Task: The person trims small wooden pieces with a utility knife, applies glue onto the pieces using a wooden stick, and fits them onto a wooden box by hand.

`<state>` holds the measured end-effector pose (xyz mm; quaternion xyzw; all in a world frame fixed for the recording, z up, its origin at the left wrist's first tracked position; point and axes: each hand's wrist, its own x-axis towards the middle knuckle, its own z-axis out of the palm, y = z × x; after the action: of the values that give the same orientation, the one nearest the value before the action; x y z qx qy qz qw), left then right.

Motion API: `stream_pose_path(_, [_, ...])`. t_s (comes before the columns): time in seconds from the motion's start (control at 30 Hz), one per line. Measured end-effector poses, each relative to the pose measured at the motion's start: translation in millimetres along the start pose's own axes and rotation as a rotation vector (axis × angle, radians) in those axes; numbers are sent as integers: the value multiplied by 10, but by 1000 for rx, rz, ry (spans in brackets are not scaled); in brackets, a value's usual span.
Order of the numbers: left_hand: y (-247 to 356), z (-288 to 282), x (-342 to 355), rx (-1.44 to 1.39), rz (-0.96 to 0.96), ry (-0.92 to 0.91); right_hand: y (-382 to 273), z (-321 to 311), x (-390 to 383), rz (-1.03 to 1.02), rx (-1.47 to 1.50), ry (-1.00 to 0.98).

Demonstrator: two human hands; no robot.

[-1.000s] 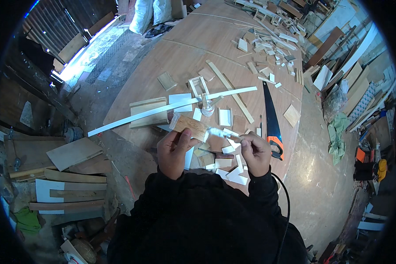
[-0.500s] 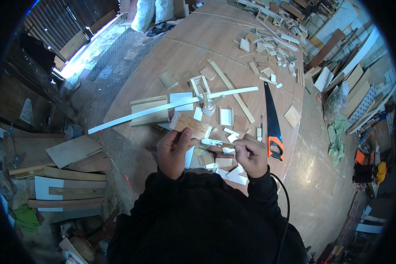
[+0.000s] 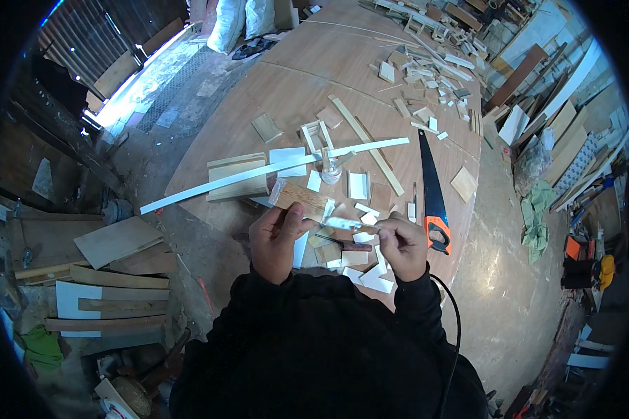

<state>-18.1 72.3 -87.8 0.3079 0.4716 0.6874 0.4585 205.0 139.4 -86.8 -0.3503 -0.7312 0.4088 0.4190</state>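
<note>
Gripped in my left hand [image 3: 279,244] is a small flat wooden piece [image 3: 300,202], with white paste along its right end. My right hand [image 3: 403,248] pinches a thin stick [image 3: 348,223] whose far part is coated in white paste, held close to that end. Behind them on the worktable [image 3: 300,77] stands a small clear container [image 3: 330,172] with something sticking out. A long white strip [image 3: 217,185] lies across a grooved board [image 3: 227,167]. Small cut pieces [image 3: 376,283] lie beneath my hands.
A handsaw with orange handle [image 3: 437,232] lies to my right. Crossed strips [image 3: 363,136] and a pile of offcuts [image 3: 426,73] lie farther back. Boards [image 3: 122,241] are stacked at left; leaning boards [image 3: 566,146] and a green cloth [image 3: 534,220] are at right.
My right hand with the coated stick moved slightly left and down by the middle frame, then back a little rightward and up. The wooden piece in my left hand stayed in place.
</note>
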Motion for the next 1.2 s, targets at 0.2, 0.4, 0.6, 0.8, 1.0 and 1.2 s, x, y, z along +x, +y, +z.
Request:
stream_pose_path(0.2, [18,42,-11,14,8,-3,25,75,17,34,-52,47])
stream_pose_path(0.4, [-8,31,-3,20,33,2,18,6,21,84,-2,14])
stream_pose_path(0.6, [-38,29,6,-13,35,7,134,83,36,119,28,124])
stream_pose_path(0.8, [-83,-62,4,73,41,-28,50,47,45,64,-10,-57])
stream_pose_path(1.0, [-91,9,11,7,59,-6,133,95,73,135,105,215])
stream_pose_path(1.2, [-68,-8,25,8,15,9,57,32,59,33,-35,-49])
